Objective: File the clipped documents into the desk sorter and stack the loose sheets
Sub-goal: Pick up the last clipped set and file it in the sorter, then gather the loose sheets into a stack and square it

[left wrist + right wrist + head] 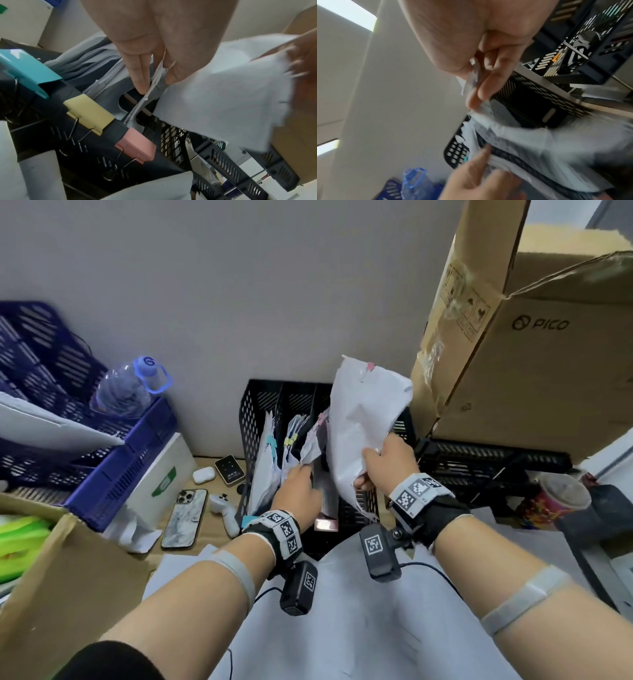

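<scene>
The black mesh desk sorter (255,409) stands against the wall with several clipped bundles in its slots. Teal (25,67), yellow (89,112) and pink (137,144) binder clips hang at its front edge. My right hand (368,467) grips the lower end of a crumpled white clipped document (366,412) with a pink clip (370,367) at its top, held upright over the sorter's right slots. My left hand (303,470) reaches into a middle slot; its thumb and fingers (139,81) pinch the edge of a filed bundle (150,92). Loose white sheets (359,621) lie in front of me.
Blue crates (120,474) with a water bottle (126,392) stand at the left. A phone (185,518), earbud case (203,475) and white controller (224,511) lie beside the sorter. An open cardboard box (531,354) overhangs a black tray (479,467) on the right, near a paper cup (555,501).
</scene>
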`<act>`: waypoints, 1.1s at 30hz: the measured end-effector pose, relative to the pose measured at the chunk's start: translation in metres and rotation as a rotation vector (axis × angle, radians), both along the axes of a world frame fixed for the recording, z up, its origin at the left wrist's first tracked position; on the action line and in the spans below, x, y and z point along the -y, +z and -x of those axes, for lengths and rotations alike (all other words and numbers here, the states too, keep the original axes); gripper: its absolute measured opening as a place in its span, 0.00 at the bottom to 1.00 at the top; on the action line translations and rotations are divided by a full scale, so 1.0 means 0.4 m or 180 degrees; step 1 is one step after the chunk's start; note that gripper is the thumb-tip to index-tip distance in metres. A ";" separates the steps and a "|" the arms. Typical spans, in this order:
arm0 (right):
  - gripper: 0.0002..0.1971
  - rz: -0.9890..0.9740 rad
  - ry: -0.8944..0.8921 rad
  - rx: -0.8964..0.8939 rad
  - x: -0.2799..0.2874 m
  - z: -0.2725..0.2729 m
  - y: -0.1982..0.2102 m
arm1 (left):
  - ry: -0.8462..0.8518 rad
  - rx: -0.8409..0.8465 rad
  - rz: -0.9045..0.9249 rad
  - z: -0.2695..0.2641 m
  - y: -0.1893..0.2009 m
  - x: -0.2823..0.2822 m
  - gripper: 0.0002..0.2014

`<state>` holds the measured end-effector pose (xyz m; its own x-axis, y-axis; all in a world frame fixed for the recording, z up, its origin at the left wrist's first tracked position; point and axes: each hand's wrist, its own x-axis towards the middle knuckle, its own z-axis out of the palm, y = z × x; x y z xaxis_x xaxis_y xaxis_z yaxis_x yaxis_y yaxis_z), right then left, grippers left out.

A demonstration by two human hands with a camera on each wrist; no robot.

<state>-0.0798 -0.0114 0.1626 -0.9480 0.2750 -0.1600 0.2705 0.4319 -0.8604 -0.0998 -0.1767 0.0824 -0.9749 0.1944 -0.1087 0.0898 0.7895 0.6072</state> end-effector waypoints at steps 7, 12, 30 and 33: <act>0.19 -0.0063 -0.0077 0.0286 0.028 0.083 -0.137 | -0.0149 -0.0109 -0.0310 0.008 -0.004 0.009 0.28; 0.13 -0.0499 -0.0127 0.0471 0.070 0.039 -0.138 | -0.0267 -0.0109 -0.0253 0.008 0.001 0.006 0.27; 0.33 -0.1382 0.1588 0.1956 0.121 -0.192 -0.447 | 0.1233 0.1258 0.0411 -0.198 -0.264 0.341 0.15; 0.37 -0.1898 0.1675 0.1962 0.153 -0.233 -0.502 | 0.1569 0.1970 0.0874 -0.287 -0.328 0.430 0.34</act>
